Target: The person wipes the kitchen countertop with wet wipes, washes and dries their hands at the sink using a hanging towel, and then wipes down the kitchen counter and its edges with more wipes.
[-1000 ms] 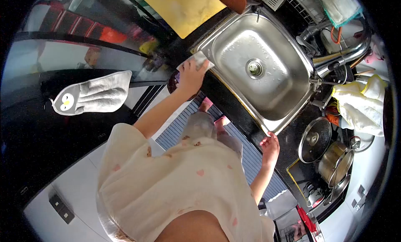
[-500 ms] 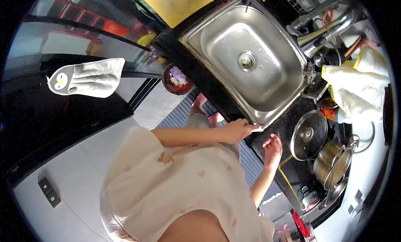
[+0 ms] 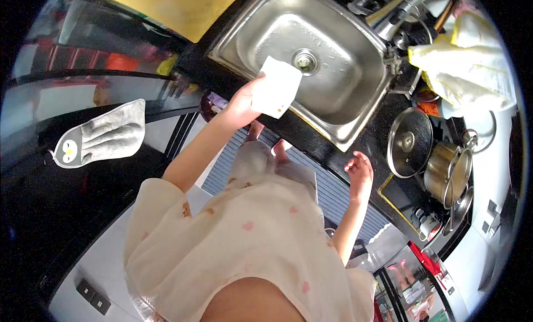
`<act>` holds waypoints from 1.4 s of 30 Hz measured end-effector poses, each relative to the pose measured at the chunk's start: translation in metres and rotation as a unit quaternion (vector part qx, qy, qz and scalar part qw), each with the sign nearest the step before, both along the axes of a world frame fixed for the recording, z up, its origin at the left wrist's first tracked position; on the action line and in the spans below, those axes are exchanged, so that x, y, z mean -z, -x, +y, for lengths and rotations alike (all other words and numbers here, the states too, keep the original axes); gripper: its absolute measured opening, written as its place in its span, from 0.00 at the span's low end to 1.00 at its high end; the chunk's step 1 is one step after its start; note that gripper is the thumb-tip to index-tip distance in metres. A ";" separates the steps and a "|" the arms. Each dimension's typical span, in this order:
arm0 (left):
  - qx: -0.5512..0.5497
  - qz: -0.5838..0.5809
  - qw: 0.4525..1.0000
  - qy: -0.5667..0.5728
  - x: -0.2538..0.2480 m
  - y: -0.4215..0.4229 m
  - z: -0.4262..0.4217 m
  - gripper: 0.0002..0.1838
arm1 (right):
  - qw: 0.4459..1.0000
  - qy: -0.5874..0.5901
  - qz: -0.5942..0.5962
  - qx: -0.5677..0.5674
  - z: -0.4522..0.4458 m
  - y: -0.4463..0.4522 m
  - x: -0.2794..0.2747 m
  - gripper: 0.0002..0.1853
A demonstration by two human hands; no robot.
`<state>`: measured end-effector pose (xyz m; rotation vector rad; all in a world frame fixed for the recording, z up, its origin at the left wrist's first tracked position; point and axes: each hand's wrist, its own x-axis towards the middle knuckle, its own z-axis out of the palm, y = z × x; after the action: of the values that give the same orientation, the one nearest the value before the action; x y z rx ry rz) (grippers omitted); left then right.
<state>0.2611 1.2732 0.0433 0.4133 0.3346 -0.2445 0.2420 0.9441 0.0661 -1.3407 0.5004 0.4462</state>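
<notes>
My left hand (image 3: 241,102) grips a white folded cloth or tissue (image 3: 277,87), held over the near-left edge of the steel sink (image 3: 333,105). A few small dark and yellowish specks show at the cloth's lower edge. Past the sink's lower corner, my right hand (image 3: 360,169) is raised beside the black counter edge, with loosely bent fingers apart and nothing in them. Water drops and some bits at the drain (image 3: 305,61) show inside the sink.
A glass lid (image 3: 410,142) and a steel pot (image 3: 446,175) stand right of my right hand. Beyond the faucet side hangs a white-and-yellow bag (image 3: 466,72). A penguin towel (image 3: 102,137) hangs at left. A yellow board (image 3: 177,11) lies at the upper left.
From the sink's lower corner, my left hand has moved up and left, and the white cloth now shows fully in it. My right hand stays near the counter edge. The view has shifted.
</notes>
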 end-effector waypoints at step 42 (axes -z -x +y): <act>0.154 0.038 0.232 -0.960 0.048 -0.016 0.205 0.13 | 0.999 0.010 0.010 -0.040 0.086 -0.016 0.003 0.14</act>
<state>0.2775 1.4785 -0.0047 3.0975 0.4994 -0.0779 0.2585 1.0305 0.0630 -1.3795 0.4707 0.5221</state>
